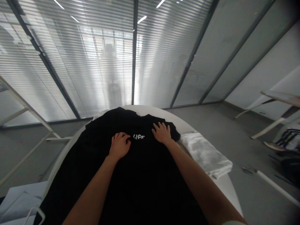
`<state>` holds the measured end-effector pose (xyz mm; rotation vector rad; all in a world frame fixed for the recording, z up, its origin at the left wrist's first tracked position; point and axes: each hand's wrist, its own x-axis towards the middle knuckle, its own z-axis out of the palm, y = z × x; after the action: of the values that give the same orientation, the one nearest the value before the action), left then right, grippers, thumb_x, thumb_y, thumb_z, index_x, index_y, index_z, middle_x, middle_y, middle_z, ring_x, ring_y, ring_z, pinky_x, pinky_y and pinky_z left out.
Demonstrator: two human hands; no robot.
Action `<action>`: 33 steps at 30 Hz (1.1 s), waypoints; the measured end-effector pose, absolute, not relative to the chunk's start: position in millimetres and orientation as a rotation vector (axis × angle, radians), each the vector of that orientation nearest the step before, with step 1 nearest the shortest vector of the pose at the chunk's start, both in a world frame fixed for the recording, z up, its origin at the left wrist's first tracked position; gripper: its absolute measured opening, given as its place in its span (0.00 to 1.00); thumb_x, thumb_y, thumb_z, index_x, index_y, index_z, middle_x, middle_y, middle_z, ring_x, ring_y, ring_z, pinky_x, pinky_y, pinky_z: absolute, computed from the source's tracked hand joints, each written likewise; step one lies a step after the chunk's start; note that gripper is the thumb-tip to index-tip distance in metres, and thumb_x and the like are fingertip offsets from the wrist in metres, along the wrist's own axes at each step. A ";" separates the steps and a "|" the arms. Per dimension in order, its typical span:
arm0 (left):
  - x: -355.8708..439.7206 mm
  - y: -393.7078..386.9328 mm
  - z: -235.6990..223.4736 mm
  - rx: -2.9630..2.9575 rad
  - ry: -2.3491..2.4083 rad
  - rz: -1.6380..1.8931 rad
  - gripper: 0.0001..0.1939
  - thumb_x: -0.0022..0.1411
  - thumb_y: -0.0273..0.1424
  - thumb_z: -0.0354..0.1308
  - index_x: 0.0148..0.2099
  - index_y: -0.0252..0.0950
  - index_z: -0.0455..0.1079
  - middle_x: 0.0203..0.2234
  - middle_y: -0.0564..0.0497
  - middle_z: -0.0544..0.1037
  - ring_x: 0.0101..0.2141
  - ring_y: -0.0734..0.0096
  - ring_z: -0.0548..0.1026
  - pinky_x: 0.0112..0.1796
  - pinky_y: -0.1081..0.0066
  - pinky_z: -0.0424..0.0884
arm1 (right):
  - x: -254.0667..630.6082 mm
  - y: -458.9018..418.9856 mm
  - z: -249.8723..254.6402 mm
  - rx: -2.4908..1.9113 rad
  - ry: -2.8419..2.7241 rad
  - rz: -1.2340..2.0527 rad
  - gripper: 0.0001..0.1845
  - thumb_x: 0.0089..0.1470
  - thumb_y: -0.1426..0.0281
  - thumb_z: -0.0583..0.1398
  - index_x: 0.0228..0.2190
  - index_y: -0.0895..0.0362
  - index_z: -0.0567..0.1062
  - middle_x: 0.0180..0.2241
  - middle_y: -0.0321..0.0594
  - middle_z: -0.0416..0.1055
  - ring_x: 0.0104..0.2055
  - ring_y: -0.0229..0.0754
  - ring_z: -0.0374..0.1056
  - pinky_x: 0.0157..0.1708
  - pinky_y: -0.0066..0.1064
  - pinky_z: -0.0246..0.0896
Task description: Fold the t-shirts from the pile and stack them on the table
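Observation:
A black T-shirt (145, 175) with small white lettering (138, 137) lies spread over a round white table (185, 123). My left hand (120, 145) rests on the shirt just left of the lettering, its fingers slightly bent and apart. To the right of the lettering, my right hand (161, 132) lies flat on the cloth near the shirt's upper right part, fingers spread. Neither hand grips anything. Folded white cloth (206, 153) sits at the table's right side, beside my right forearm.
Behind the table stands a glass wall with blinds (112, 72). A white metal frame (30, 109) is at the left, and white sheets (22, 198) lie low at the lower left. Another table (284, 97) and a white pole (276, 187) are on the right.

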<state>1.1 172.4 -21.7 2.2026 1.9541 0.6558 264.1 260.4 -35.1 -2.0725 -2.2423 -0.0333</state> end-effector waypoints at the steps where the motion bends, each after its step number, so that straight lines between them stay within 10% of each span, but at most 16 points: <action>1: 1.0 172.5 -21.9 2.201 1.957 0.654 0.16 0.61 0.32 0.52 0.48 0.45 0.76 0.48 0.49 0.74 0.51 0.58 0.66 0.53 0.55 0.60 | 265.7 258.7 -37.7 -2.083 -2.226 0.011 0.31 0.65 0.51 0.43 0.65 0.46 0.56 0.68 0.45 0.48 0.69 0.56 0.41 0.63 0.58 0.34; 20: 1.8 172.8 -21.3 2.203 1.970 0.640 0.15 0.61 0.32 0.51 0.47 0.45 0.75 0.48 0.48 0.74 0.51 0.57 0.67 0.52 0.55 0.61 | 351.1 280.9 4.2 -2.626 -1.636 0.273 0.35 0.62 0.50 0.46 0.57 0.62 0.64 0.56 0.64 0.62 0.58 0.61 0.61 0.52 0.50 0.57; 33: 2.1 173.6 -20.8 2.193 1.968 0.648 0.15 0.61 0.33 0.51 0.47 0.45 0.75 0.48 0.48 0.74 0.51 0.57 0.67 0.52 0.55 0.61 | 360.5 294.1 2.2 -2.407 -1.794 0.296 0.21 0.51 0.71 0.58 0.46 0.67 0.77 0.45 0.60 0.75 0.51 0.55 0.71 0.49 0.35 0.63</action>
<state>2.1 173.6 -20.8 2.1934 1.9681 0.6482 360.5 294.1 2.2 -2.4074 -1.7939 0.2958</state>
